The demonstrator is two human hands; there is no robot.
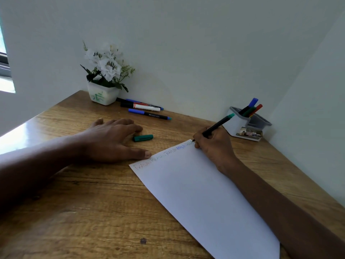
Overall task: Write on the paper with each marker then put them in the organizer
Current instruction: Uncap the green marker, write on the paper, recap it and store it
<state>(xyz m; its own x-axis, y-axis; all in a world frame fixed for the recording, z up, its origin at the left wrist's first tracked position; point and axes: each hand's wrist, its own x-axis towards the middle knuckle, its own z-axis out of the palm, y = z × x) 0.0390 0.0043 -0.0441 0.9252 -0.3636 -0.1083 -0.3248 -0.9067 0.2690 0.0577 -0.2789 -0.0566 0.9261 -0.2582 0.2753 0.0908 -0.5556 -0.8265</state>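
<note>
- While the right hand (214, 146) writes, its fingers and thumb are curled tightly round the black barrel of an uncapped green marker (216, 126), pinching it low near the tip.
- The marker slants up and away to the right, its green end toward the organizer (242, 128), and its tip meets the far right corner of the paper (196, 184).
- The right wrist rests on the sheet, and the forearm runs back along its right edge toward the camera.
- The left hand (112, 139) lies palm down on the wooden desk (74, 202), just left of the paper, fingers straight and slightly spread, holding nothing.
- Its thumb reaches out to the paper's far edge; whether it presses the sheet cannot be told.
- The green cap (143, 137) lies on its side on the desk, just beside the left fingertips.
- The white sheet lies at an angle across the desk, with a row of short words in faint red, grey, blue and green along its far edge.
- The white organizer with a grey rim stands in the right-hand corner by the wall, near the writing hand but apart from it.
- Several capped markers (251, 108), with blue, red and green ends showing, lean together in its rear left compartment.
- Three more capped markers lie against the far wall: a blue-capped Faber-Castell marker (149, 114) nearest, a white-and-red marker (143, 106) behind it, and a blue marker (134, 100) at the wall.
- A white pot of white flowers (102, 94) stands just left of them.
</note>
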